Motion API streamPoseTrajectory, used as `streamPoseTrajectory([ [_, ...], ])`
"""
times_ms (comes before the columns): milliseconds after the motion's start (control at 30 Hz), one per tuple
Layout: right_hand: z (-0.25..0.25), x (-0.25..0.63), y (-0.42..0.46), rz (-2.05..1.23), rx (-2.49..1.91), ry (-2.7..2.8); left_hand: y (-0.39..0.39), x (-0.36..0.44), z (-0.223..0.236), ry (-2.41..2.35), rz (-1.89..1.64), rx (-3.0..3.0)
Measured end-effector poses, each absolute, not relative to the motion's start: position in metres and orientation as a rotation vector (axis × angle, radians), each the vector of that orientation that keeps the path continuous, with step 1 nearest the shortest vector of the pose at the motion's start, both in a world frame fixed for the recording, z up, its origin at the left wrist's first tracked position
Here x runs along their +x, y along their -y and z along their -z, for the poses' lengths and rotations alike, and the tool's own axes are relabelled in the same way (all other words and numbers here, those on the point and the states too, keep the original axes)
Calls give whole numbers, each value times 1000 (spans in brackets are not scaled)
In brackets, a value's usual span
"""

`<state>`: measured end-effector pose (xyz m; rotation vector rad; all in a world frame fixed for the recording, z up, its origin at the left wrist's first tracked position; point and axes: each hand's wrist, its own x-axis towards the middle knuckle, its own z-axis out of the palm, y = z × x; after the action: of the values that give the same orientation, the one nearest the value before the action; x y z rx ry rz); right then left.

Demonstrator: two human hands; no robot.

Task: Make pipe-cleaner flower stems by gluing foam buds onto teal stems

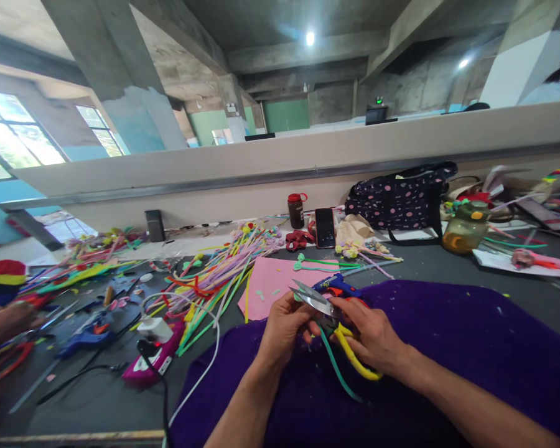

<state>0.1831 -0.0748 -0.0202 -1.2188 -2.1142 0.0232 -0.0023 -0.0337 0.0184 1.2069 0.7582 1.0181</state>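
Observation:
My right hand point(371, 333) is wrapped round scissors point(316, 300) with yellow handles. Their blades stand slightly apart and point up and left, over the fingers of my left hand point(282, 326). That left hand is pinched on a green pipe cleaner point(338, 368), whose long end hangs down over the purple cloth point(429, 348). Exactly where the blades meet the pipe cleaner is hidden by my fingers. Just behind my hands, a blue glue gun point(333, 283) lies by a pink sheet point(273, 280) with small green scraps on it.
Many coloured pipe cleaners point(233, 261) lie left of the pink sheet. A magenta power strip point(154, 361) with cables and a second blue glue gun point(86, 336) are nearer left. Another person's hand point(12, 323) is at the left edge. A phone point(325, 227) and bottle point(466, 227) stand behind.

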Motion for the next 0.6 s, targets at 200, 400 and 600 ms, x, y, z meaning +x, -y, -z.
streamPoseTrajectory([
  [200, 22, 185, 74, 6, -1227, 2128, 32, -3, -21, -783, -1010, 1226],
  [400, 21, 185, 73, -105, -1169, 2069, 32, -5, -22, -779, -1006, 1212],
  [600, 9, 184, 77, -403, -1194, 1868, 30, -7, -21, -750, -954, 1106],
])
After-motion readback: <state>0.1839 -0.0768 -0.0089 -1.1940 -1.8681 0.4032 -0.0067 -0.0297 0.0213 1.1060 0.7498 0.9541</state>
